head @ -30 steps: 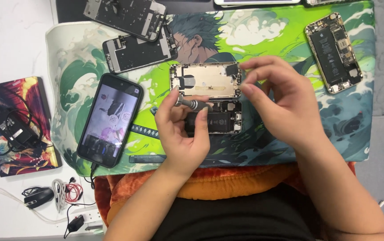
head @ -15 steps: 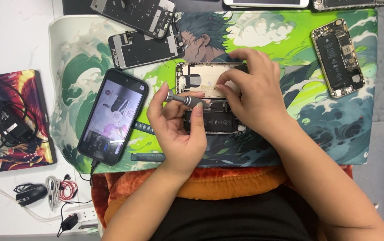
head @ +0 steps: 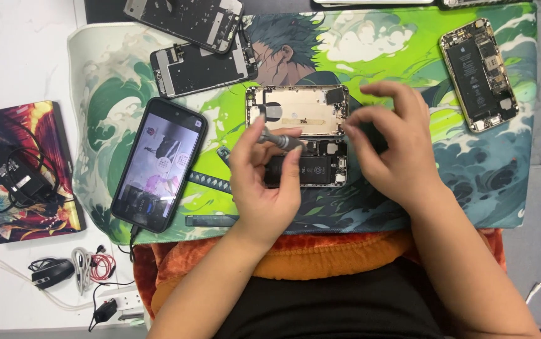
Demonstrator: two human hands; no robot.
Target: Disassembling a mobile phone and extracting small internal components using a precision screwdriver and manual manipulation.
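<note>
Near the middle of the tabletop's illustrated mat [head: 408, 56], the opened phone chassis [head: 300, 135] lies flat; the left hand [head: 264, 182] has its grip closed on a slim grey screwdriver [head: 281, 140] laid across the chassis, while the right hand [head: 396, 150] hovers at the chassis's right edge, fingers pinched narrow, whether on a small part I cannot tell. With the chassis held by neither hand, the driver tip could likely slip and scratch the exposed boards, or a tiny screw could drop and vanish against the busy mat pattern.

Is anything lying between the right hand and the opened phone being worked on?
Nothing visible does. The right hand hovers at the right edge of the opened phone, only bare mat around it. The left hand holds a grey screwdriver over the phone.
</note>
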